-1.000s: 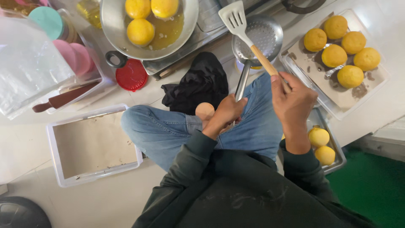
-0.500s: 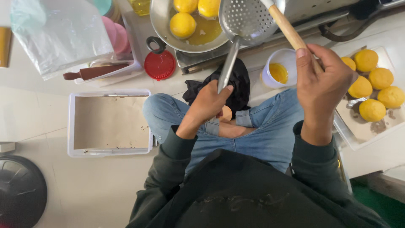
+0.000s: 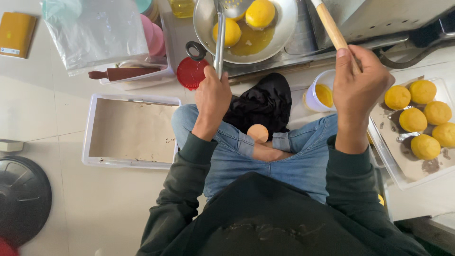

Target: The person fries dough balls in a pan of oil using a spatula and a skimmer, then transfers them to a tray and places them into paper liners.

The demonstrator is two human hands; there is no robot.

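- pale tiled floor (image 3: 57,114), person seated over it, jeans and dark top
- left hand (image 3: 212,97) fingers wrapped tight round metal skimmer handle (image 3: 219,42); perforated head probably in the steel pan (image 3: 284,28), cut off by frame
- pan holds yellow fried balls (image 3: 259,13) in oil
- right hand (image 3: 360,80) clenched on wooden handle (image 3: 329,26), tool end out of view
- more balls on lined tray (image 3: 403,170) at right

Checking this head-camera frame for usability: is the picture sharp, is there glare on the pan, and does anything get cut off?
Head view: evenly lit, soft shadows, mostly sharp; a mild sheen on the metal pan and its oil; the wooden handle in the right hand and the skimmer in the left hand run off the top edge.
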